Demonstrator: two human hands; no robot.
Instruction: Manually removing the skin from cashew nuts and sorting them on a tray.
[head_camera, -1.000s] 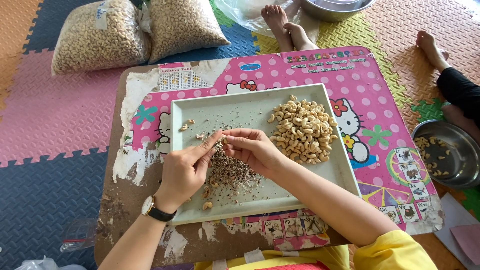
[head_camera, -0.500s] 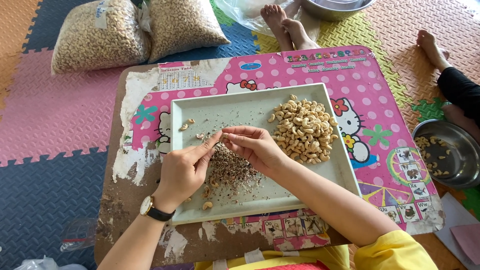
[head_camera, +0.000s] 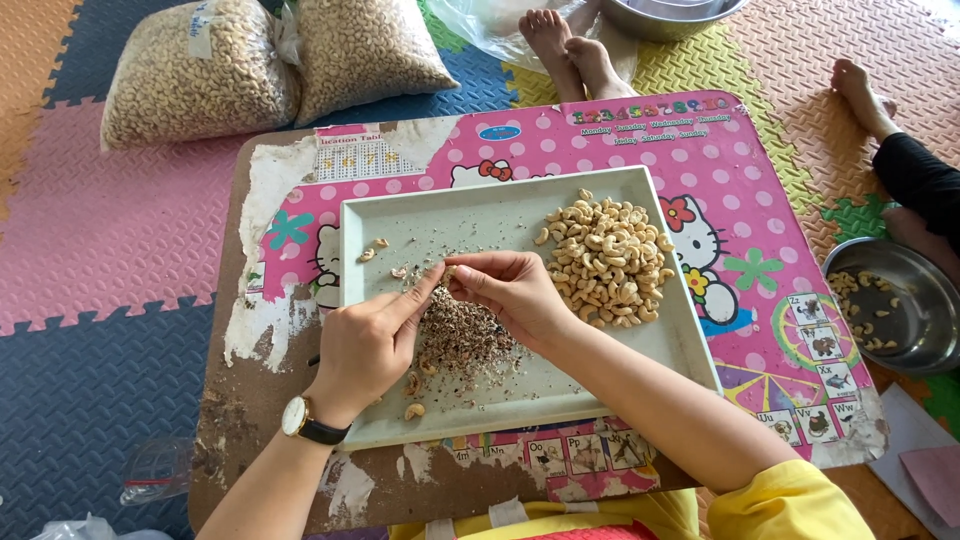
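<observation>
Pinching one cashew (head_camera: 447, 272), both hands' (head_camera: 372, 340) (head_camera: 510, 290) fingertips meet above the tray (head_camera: 500, 215).

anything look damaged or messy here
Yes: the pink cartoon-print covering of the low table is peeled away along its left and front edges, baring brown board. On the pale square tray, a few cashew nuts lie apart from the main pile, with skin flakes under both hands.

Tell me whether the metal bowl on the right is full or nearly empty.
Nearly empty: the metal bowl holds only a scatter of cashews across its bottom, with bare metal showing between them.
</observation>
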